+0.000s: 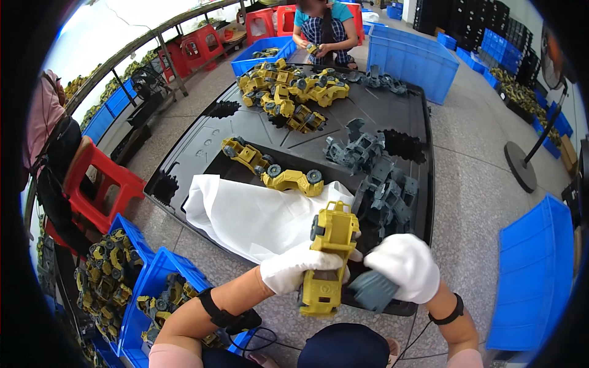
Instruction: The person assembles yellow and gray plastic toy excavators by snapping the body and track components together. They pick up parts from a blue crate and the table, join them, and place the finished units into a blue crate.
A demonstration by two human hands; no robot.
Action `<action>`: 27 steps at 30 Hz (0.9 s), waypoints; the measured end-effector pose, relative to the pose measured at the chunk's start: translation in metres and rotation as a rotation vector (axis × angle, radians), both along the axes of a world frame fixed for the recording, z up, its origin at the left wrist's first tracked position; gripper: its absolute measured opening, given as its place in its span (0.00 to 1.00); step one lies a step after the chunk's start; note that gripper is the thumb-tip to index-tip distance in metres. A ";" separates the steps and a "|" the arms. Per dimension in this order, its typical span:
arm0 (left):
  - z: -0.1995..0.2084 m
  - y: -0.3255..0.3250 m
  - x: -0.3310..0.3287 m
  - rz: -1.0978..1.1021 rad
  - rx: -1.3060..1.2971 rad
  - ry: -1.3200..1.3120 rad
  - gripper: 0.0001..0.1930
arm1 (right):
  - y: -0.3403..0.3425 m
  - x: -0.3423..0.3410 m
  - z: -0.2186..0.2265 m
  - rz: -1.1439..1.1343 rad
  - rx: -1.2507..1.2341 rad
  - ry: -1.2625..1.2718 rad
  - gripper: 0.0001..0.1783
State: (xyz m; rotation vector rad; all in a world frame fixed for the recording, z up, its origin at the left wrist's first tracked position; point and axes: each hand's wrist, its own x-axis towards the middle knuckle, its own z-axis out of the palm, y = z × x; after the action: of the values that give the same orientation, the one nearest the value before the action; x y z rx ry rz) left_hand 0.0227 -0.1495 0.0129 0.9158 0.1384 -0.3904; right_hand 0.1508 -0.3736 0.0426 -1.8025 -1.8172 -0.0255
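Note:
My left hand (288, 268), in a white glove, is closed around a yellow toy truck (337, 230) with dark wheels, held upright over the near edge of the black table. To its right, my right hand (408, 268), also gloved and smeared by motion, grips a grey plastic part (373, 291) close to the truck; its exact kind is blurred. Beyond the hands, a white cloth (245, 214) lies crumpled on the table, with a yellow toy truck (293, 180) at its far edge. A heap of grey plastic parts (389, 190) is piled on the right.
On the black table (190, 153), yellow toy trucks (285, 92) are heaped at the far end. A person (325, 30) sits there holding a toy truck. Blue crates (414, 58) stand around, some filled with trucks. A red stool (101, 178) is at left, a floor fan (521, 165) at right.

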 end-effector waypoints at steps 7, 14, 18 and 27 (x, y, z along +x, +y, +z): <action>-0.012 -0.006 0.004 0.111 0.314 -0.207 0.39 | 0.002 -0.032 0.000 -0.553 0.165 0.259 0.38; -0.004 -0.015 0.006 0.198 1.055 -0.618 0.32 | -0.001 -0.054 0.019 -0.417 0.057 0.428 0.45; -0.002 -0.017 0.003 0.186 1.042 -0.524 0.36 | 0.002 -0.059 0.010 -0.512 0.101 0.348 0.46; -0.021 -0.029 -0.002 0.260 1.184 -0.401 0.31 | 0.002 -0.077 0.008 -0.557 0.070 0.291 0.48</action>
State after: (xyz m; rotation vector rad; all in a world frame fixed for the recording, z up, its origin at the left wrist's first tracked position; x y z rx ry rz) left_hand 0.0205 -0.1785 -0.0086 2.0919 0.1113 0.1810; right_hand 0.0733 -0.3712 0.0508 -2.0811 -1.0673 -0.0372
